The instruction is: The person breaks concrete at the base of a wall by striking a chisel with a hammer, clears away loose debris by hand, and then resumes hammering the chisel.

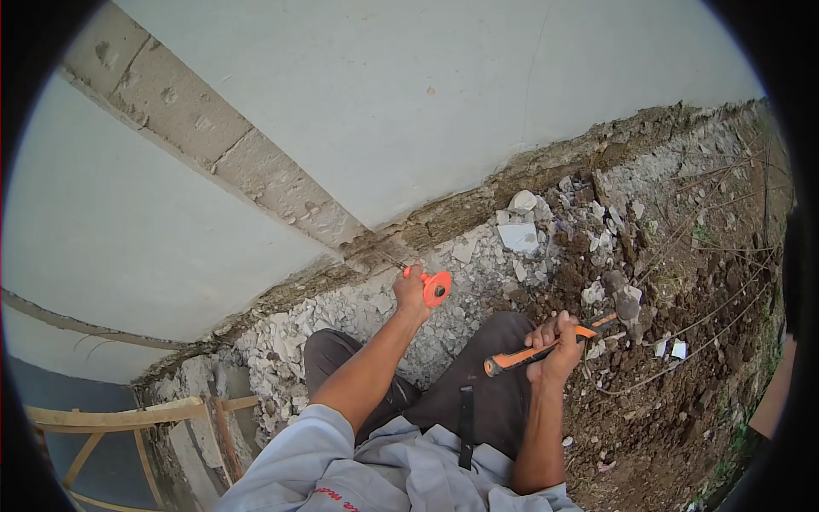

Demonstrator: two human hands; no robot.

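Note:
My left hand point(410, 292) is closed around a chisel with a round orange hand guard point(438, 285). The chisel's thin shaft points up and left to the base of the wall, where the rough strip meets the broken edge; whether its tip touches cannot be made out. My right hand point(556, 348) grips a hammer point(509, 359) by its orange and black handle. The hammer's grey, dusty head point(629, 302) is out to the right above the soil, apart from the chisel.
A pale wall point(375, 94) rises ahead, crossed by a bare concrete strip point(247, 162). White rubble point(294, 358) lies along its foot, with brown soil and dry twigs point(682, 350) to the right. A wooden frame point(128, 418) stands at lower left.

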